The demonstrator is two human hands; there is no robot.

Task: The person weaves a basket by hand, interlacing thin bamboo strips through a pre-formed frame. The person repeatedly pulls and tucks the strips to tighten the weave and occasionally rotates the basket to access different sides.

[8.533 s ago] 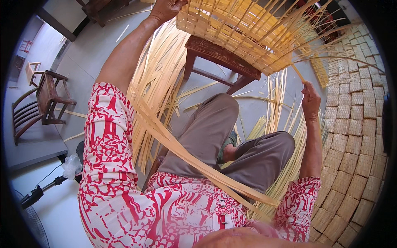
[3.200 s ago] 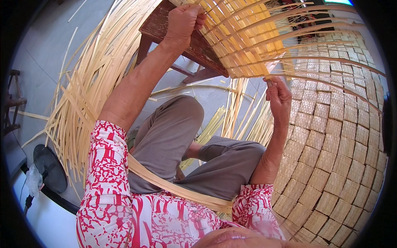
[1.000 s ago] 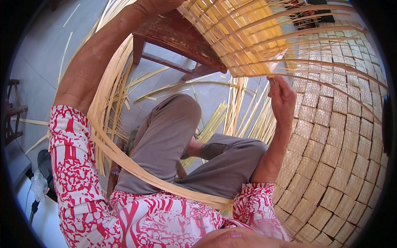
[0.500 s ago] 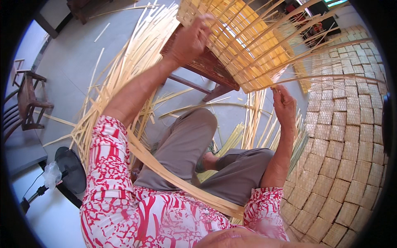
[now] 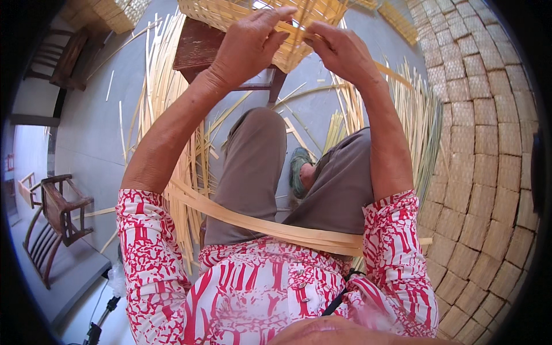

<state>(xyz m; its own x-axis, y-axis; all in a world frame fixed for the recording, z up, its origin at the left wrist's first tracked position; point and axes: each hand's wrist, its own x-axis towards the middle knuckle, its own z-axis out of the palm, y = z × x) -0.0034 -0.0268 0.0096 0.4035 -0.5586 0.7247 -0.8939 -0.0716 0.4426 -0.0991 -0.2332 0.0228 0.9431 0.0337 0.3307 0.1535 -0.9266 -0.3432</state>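
Observation:
A yellow woven bamboo basket (image 5: pixel 215 16), cut off by the top edge of the view, rests on a dark red wooden stool (image 5: pixel 195 49). My left hand (image 5: pixel 246 47) is at its near corner, fingers bent around the weave with the thumb on the near side. Beside it, my right hand (image 5: pixel 345 54) pinches a thin bamboo strip (image 5: pixel 300 33) at the same corner, thumb against index finger. The fingertips of both hands almost meet there. Across my lap lies a bundle of flat bamboo strips (image 5: pixel 270 228).
Loose bamboo strips (image 5: pixel 158 63) cover the floor left of the stool, and a greener bundle (image 5: pixel 422 109) lies to the right. Stacked woven pieces (image 5: pixel 477 155) fill the right side. Wooden chairs (image 5: pixel 60 210) stand at the left.
My right hand has moved left and up to the basket's corner, close to my left hand. The basket has turned and shifted left in view, and the view itself has swung.

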